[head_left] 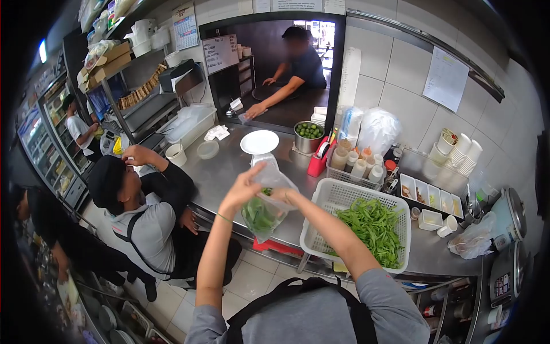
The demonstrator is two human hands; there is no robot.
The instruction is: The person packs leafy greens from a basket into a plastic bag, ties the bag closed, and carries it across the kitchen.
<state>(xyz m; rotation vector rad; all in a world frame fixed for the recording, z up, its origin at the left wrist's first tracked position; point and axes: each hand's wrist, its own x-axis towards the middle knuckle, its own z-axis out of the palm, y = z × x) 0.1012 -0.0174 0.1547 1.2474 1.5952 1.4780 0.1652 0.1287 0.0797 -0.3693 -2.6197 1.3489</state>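
A clear plastic bag with green leafy vegetables inside hangs in front of me over the counter's front edge. My left hand grips the bag's upper rim on the left, fingers bent around the film. At the right side of the opening, my right hand is closed on the rim, its fingertips partly hidden by the plastic. Just behind the bag stands a weighing scale with a round white plate. A white perforated basket of cut leafy greens sits to the right, under my right forearm.
A steel pot of limes, a red device and a basket of sauce bottles line the counter's back. Condiment trays stand at right. A seated co-worker is close on my left; another person leans at the serving window.
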